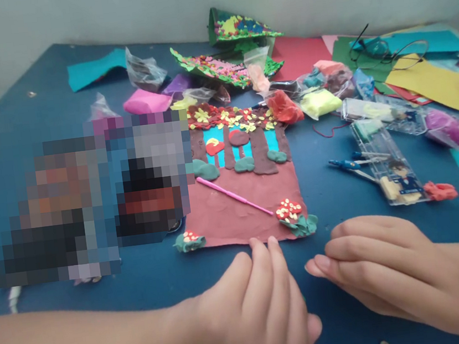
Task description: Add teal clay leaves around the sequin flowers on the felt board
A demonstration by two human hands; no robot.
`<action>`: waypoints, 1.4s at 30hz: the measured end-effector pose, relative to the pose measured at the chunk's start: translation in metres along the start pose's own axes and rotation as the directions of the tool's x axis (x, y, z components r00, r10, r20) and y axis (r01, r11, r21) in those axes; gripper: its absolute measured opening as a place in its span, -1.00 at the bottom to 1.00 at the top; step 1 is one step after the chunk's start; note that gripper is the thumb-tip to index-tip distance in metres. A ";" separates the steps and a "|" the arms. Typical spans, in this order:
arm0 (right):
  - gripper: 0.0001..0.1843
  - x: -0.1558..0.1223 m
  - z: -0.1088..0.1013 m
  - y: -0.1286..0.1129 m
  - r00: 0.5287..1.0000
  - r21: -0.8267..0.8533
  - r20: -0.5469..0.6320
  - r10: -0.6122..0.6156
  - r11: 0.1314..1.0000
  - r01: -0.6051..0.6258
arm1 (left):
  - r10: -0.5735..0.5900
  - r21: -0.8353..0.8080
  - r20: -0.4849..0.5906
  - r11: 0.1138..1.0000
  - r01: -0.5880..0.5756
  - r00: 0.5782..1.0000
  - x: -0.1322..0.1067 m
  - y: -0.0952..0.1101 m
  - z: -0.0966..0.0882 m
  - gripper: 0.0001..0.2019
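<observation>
My left hand (pixel 267 307) is at the lower edge of a clay picture (pixel 233 199), its back turned up. Its fingers curl downward and the thumb shows at the right; a speck of green is barely visible near the index finger, and the palm is hidden. To the right, my right hand (pixel 392 269) has its fingers closed together, the thumb and index tips pressed in a pinch; anything between them is too small to name. A pink modelling tool (pixel 234 195) lies across the picture's brown ground, below clay trees and beside a red clay mushroom (pixel 288 208).
Bags of coloured clay, such as a yellow bag (pixel 321 103), line the back. Farther right lie a clear plastic case (pixel 394 166), a blue compass (pixel 343 164), eyeglasses (pixel 390 52) and coloured paper (pixel 427 80). A blurred patch covers the left side.
</observation>
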State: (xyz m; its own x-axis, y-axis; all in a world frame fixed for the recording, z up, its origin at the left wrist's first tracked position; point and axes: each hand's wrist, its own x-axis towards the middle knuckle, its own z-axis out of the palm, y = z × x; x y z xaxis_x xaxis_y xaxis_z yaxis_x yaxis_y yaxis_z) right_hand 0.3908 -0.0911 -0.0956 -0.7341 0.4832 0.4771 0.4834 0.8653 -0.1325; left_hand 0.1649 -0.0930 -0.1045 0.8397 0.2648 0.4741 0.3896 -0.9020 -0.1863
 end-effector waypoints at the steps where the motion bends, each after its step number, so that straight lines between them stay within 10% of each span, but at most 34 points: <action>1: -0.91 0.000 0.001 0.001 1.000 -0.001 -0.009 -0.008 1.000 0.008 | -0.005 0.006 -0.007 1.000 0.005 1.000 -0.001 0.001 0.000 -0.65; 42: -0.72 -0.005 -0.002 -0.004 0.996 0.028 0.070 0.054 0.998 -0.056 | 0.034 0.001 -0.014 0.999 -0.034 0.999 0.000 -0.002 -0.001 -0.66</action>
State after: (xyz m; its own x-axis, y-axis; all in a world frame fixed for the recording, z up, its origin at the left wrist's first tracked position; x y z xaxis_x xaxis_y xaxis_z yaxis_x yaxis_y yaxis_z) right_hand 0.3933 -0.0967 -0.0960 -0.7384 0.5373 0.4075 0.5100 0.8403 -0.1836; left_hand 0.1638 -0.0917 -0.1034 0.8469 0.2294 0.4797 0.3615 -0.9100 -0.2030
